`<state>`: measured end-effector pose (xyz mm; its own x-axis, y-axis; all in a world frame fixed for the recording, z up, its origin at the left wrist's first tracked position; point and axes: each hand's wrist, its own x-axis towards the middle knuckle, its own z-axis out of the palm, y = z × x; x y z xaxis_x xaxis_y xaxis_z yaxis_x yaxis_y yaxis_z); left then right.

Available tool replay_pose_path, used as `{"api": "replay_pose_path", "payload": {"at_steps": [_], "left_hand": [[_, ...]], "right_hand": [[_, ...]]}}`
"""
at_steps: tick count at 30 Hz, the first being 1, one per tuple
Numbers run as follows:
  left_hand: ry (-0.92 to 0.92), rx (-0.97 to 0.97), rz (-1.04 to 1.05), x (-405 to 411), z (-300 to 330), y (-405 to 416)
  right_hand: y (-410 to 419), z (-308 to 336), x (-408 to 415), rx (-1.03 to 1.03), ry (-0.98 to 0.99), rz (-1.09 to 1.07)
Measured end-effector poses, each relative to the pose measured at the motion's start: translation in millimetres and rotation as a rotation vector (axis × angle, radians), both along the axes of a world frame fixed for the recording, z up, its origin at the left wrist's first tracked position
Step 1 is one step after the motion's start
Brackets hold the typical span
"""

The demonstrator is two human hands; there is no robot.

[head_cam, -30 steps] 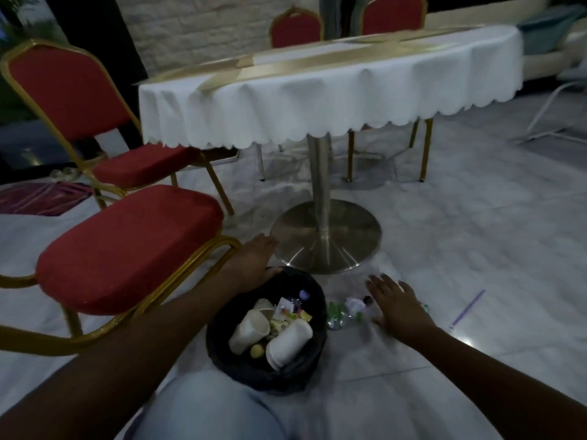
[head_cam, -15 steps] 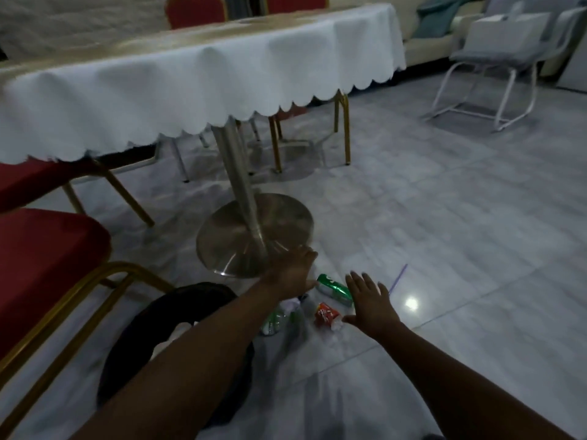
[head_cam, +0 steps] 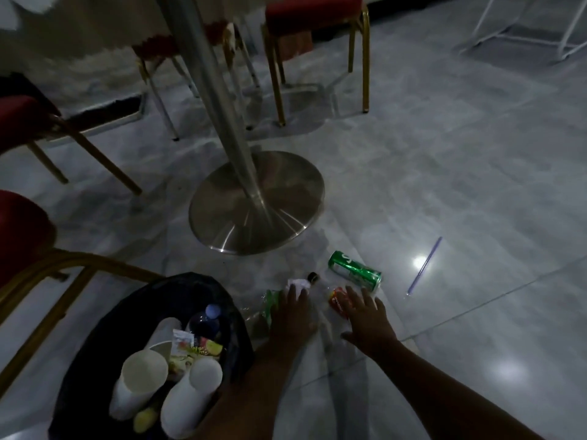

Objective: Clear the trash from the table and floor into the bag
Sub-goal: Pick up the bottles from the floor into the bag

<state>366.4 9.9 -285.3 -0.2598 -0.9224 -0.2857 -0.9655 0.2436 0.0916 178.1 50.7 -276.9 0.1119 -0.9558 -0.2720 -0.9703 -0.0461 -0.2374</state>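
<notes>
A black trash bag (head_cam: 197, 290) stands open on the floor at lower left, holding white paper cups, a bottle and wrappers. Right of it lies a small pile of litter: a green can (head_cam: 354, 269) on its side, a red wrapper (head_cam: 337, 302), crumpled white paper (head_cam: 298, 284), a green-labelled clear bottle (head_cam: 266, 308). My left hand (head_cam: 293, 315) rests palm down on the bottle and paper. My right hand (head_cam: 368, 319) hovers with fingers spread over the red wrapper, just short of the can. A purple straw (head_cam: 424, 266) lies further right.
The table's steel pedestal base (head_cam: 257, 201) sits just beyond the litter. Red chairs with gold frames (head_cam: 28, 249) crowd the left side, another red chair (head_cam: 314, 14) stands behind the pedestal. Glossy grey tile floor (head_cam: 476, 154) stretches to the right.
The view has dipped down and closer to the floor. My left hand has come down onto the bottle and paper; my right hand has edged forward over the red wrapper.
</notes>
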Motion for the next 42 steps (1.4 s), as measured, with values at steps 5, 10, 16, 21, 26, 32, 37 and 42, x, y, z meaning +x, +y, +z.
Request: {"api": "replay_pose_path", "payload": {"at_steps": [5,10,16,21,26,32,37,42], "left_hand": [[-0.023,-0.05,0.08,-6.4,-28.4,-7.1],[0.05,-0.089,0.114,-13.5,-42.6,-11.8],[0.155,-0.194,0.065,-11.4,-33.6,-3.2],[0.103,-0.376,-0.123,-16.6,-6.8,12.0],[0.14,-0.453,-0.264,-29.4,55.1,37.0],[0.293,-0.496,-0.489,-42.3,172.8,40.8],[0.228,-0.607,-0.731,0.1,279.4,47.2],[0.162,-0.547,-0.731,93.3,315.6,49.1]], "right_hand": [[-13.2,-30.6,13.0,0.025,-0.061,-0.065],[-10.8,-46.2,18.9,-0.038,-0.159,-0.147],[8.6,-47.2,12.3,-0.056,-0.199,-0.208],[32.7,-24.6,12.7,-0.148,-0.169,-0.256],[58.3,17.6,13.4,-0.294,-0.188,-0.325],[65.9,78.9,-0.3,-0.453,-0.294,-0.389],[71.0,127.0,15.1,-0.523,-0.274,-0.387],[74.3,166.6,57.5,-0.62,-0.354,-0.257]]}}
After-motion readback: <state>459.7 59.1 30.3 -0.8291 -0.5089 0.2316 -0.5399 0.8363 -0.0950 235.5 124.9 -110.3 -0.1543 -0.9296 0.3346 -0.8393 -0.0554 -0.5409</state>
